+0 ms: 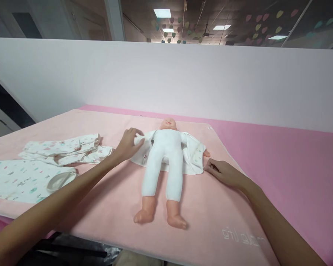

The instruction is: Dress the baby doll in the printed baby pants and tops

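Observation:
A baby doll (166, 146) with a white cloth body lies on its back, feet toward me. Under its back a white printed baby jacket (193, 162) is spread open, with the doll's arms in the sleeves. Beside the sleeve on the left is my left hand (129, 144), its thumb and curved fingers apart with white cloth showing between them. My right hand (223, 173) has its fingers pinched together at the jacket's right edge, just below the doll's small hand (207, 153). The doll's other hand is hidden.
Folded printed baby clothes (63, 149) lie to the left, beside a printed garment (22, 181) with a beige band. Beneath everything is a pale pink mat (105, 214) on a brighter pink surface (288, 173). A white partition (166, 77) stands behind.

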`<act>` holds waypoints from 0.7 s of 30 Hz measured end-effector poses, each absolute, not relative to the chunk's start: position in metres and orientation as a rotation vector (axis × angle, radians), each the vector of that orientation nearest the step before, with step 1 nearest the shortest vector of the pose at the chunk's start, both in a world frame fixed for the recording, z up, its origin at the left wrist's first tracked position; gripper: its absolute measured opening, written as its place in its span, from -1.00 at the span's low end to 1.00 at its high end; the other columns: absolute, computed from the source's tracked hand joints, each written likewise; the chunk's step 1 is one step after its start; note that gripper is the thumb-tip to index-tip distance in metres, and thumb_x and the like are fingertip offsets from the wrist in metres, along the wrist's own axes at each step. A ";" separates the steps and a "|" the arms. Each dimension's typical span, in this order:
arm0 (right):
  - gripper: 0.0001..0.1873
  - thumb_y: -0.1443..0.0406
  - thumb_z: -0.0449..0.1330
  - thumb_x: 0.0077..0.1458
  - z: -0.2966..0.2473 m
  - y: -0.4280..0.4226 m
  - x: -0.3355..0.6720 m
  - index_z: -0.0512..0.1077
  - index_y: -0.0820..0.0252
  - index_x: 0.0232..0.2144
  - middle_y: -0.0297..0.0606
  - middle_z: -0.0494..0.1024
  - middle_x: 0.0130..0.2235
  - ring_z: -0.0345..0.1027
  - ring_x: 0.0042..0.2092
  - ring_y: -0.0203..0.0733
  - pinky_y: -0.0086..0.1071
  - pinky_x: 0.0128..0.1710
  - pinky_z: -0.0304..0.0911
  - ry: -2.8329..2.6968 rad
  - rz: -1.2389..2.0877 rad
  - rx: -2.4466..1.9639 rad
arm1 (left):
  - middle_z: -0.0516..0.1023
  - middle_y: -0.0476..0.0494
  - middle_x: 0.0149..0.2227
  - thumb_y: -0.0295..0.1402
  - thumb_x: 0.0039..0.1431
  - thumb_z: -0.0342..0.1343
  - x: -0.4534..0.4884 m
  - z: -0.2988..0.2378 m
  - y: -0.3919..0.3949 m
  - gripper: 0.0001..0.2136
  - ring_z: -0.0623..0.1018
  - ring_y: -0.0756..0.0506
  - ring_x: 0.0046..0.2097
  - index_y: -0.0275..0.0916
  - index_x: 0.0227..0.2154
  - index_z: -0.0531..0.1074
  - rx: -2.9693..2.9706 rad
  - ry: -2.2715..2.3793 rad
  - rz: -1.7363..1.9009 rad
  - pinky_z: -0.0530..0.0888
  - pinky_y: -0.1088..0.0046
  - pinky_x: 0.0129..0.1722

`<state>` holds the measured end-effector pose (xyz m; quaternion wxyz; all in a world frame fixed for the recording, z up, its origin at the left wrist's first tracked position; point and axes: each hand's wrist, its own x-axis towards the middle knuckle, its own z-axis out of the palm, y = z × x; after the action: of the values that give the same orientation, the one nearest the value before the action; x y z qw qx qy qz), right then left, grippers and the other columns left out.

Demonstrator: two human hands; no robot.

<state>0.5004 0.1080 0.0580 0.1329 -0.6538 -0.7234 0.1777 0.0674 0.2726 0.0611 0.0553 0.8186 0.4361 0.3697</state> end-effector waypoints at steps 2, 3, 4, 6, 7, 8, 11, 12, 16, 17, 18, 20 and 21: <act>-0.52 -0.14 0.09 0.38 0.057 0.108 0.495 0.25 0.09 -0.35 -0.36 0.44 -0.37 0.23 -0.35 -0.18 -0.32 -0.35 0.02 -2.066 0.445 -1.895 | 0.53 -0.24 0.04 -0.16 0.37 0.07 0.102 0.079 0.280 -0.76 0.48 -0.27 0.06 -0.16 -0.05 0.47 2.566 1.130 1.089 0.49 0.11 0.12; -0.54 -0.14 0.15 0.35 0.055 0.109 0.489 0.28 0.08 -0.32 -0.36 0.46 -0.34 0.26 -0.33 -0.17 -0.32 -0.34 0.06 -2.054 0.407 -1.873 | 0.53 -0.24 0.04 -0.17 0.38 0.07 0.122 0.087 0.286 -0.76 0.47 -0.27 0.09 -0.15 -0.04 0.48 2.613 1.027 1.062 0.48 0.11 0.14; -0.55 -0.13 0.20 0.31 0.053 0.110 0.483 0.30 0.08 -0.28 -0.35 0.48 -0.30 0.29 -0.30 -0.16 -0.32 -0.31 0.09 -2.046 0.373 -1.844 | 0.54 -0.24 0.06 -0.19 0.39 0.06 0.142 0.094 0.291 -0.76 0.47 -0.27 0.13 -0.16 -0.03 0.49 2.660 0.920 1.030 0.47 0.11 0.18; -0.57 -0.10 0.27 0.25 0.048 0.113 0.469 0.31 0.08 -0.22 -0.34 0.49 -0.26 0.33 -0.27 -0.15 -0.31 -0.27 0.15 -2.041 0.338 -1.789 | 0.53 -0.27 0.13 -0.20 0.42 0.03 0.187 0.103 0.305 -0.74 0.45 -0.27 0.21 -0.18 0.01 0.49 2.751 0.722 0.896 0.41 0.11 0.27; -0.59 -0.08 0.26 0.26 0.045 0.115 0.464 0.31 0.08 -0.21 -0.34 0.49 -0.27 0.33 -0.27 -0.15 -0.30 -0.27 0.16 -2.033 0.342 -1.770 | 0.54 -0.29 0.14 -0.21 0.43 0.02 0.209 0.106 0.313 -0.72 0.45 -0.27 0.23 -0.21 0.03 0.49 2.784 0.666 0.812 0.38 0.10 0.31; -0.62 -0.06 0.24 0.28 0.042 0.116 0.460 0.31 0.08 -0.20 -0.35 0.47 -0.29 0.32 -0.28 -0.15 -0.30 -0.27 0.17 -2.020 0.362 -1.763 | 0.55 -0.31 0.15 -0.23 0.42 0.01 0.231 0.106 0.321 -0.70 0.47 -0.27 0.22 -0.24 0.05 0.50 2.811 0.639 0.692 0.37 0.11 0.32; -0.69 -0.02 0.14 0.36 0.037 0.118 0.454 0.30 0.07 -0.19 -0.38 0.42 -0.33 0.29 -0.32 -0.17 -0.30 -0.28 0.18 -1.957 0.445 -1.792 | 0.55 -0.35 0.23 -0.25 0.40 -0.03 0.286 0.104 0.344 -0.62 0.48 -0.27 0.27 -0.27 0.15 0.49 2.795 0.678 0.289 0.40 0.19 0.29; -0.70 0.00 0.13 0.37 0.036 0.118 0.454 0.30 0.07 -0.20 -0.38 0.42 -0.33 0.29 -0.32 -0.17 -0.30 -0.28 0.18 -1.943 0.455 -1.810 | 0.55 -0.33 0.24 -0.20 0.40 -0.02 0.299 0.103 0.350 -0.59 0.50 -0.26 0.25 -0.26 0.16 0.50 2.764 0.687 0.167 0.42 0.21 0.26; -0.74 0.07 0.10 0.38 0.040 0.117 0.454 0.26 0.07 -0.29 -0.36 0.39 -0.35 0.27 -0.32 -0.16 -0.30 -0.31 0.12 -1.939 0.407 -1.874 | 0.63 -0.21 0.19 -0.01 0.29 0.09 0.323 0.103 0.369 -0.55 0.60 -0.22 0.12 -0.14 0.08 0.59 2.593 0.608 -0.055 0.49 0.30 0.15; -0.73 0.08 0.08 0.39 0.042 0.117 0.454 0.23 0.07 -0.32 -0.36 0.37 -0.36 0.24 -0.33 -0.16 -0.31 -0.32 0.10 -1.952 0.388 -1.884 | 0.65 -0.18 0.15 0.02 0.23 0.14 0.325 0.104 0.371 -0.54 0.60 -0.22 0.10 -0.12 0.06 0.61 2.539 0.598 -0.081 0.51 0.30 0.13; -0.71 0.10 0.06 0.40 0.044 0.116 0.454 0.18 0.07 -0.35 -0.37 0.34 -0.38 0.21 -0.35 -0.17 -0.31 -0.33 0.07 -1.970 0.374 -1.896 | 0.68 -0.17 0.10 0.03 0.17 0.19 0.325 0.104 0.373 -0.53 0.60 -0.24 0.08 -0.11 0.04 0.62 2.479 0.607 -0.100 0.51 0.29 0.12; -0.67 0.12 0.02 0.40 0.049 0.115 0.456 0.08 0.07 -0.40 -0.39 0.27 -0.42 0.13 -0.39 -0.20 -0.32 -0.36 0.02 -2.018 0.359 -1.923 | 0.70 -0.19 0.01 0.02 0.09 0.25 0.326 0.104 0.376 -0.51 0.59 -0.27 0.07 -0.15 0.01 0.63 2.381 0.672 -0.094 0.51 0.23 0.11; -0.66 0.14 0.01 0.40 0.052 0.115 0.458 0.05 0.07 -0.42 -0.41 0.24 -0.44 0.10 -0.41 -0.21 -0.32 -0.37 0.00 -2.041 0.360 -1.941 | 0.70 -0.20 -0.03 0.02 0.08 0.26 0.326 0.103 0.377 -0.50 0.57 -0.29 0.07 -0.18 0.00 0.62 2.351 0.706 -0.076 0.51 0.19 0.12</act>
<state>0.4575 0.1145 0.0516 0.1506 -0.6758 -0.7106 0.1252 0.3256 0.3767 0.1034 0.3362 0.9015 0.2709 -0.0290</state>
